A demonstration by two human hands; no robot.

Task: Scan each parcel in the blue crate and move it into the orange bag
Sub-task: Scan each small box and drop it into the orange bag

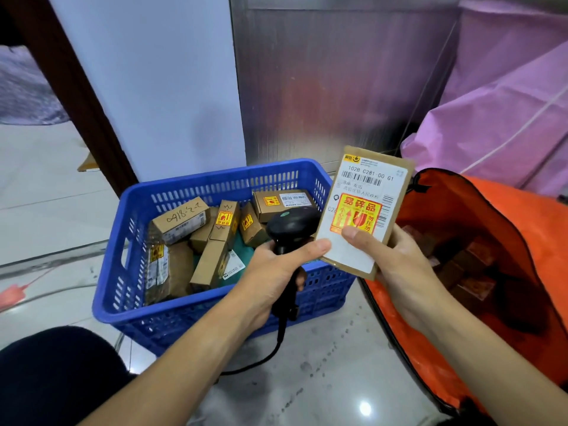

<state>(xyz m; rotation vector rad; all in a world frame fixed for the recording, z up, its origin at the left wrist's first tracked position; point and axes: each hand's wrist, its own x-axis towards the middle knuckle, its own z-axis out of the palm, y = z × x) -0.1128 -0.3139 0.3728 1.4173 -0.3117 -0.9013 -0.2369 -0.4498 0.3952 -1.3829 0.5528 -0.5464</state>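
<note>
My right hand grips a flat brown parcel by its lower edge, label side up, with a barcode and a red-and-yellow fragile sticker facing me. It hovers between the blue crate and the orange bag. My left hand holds a black corded barcode scanner by its handle, its head just left of the parcel. Several small cardboard parcels lie jumbled in the crate. Inside the open bag, more boxes show dimly.
The crate and bag stand on a pale glossy floor. A metal wall panel and a white wall rise behind the crate. Pink sacks pile up at the right rear. My dark-clothed knee is at the lower left.
</note>
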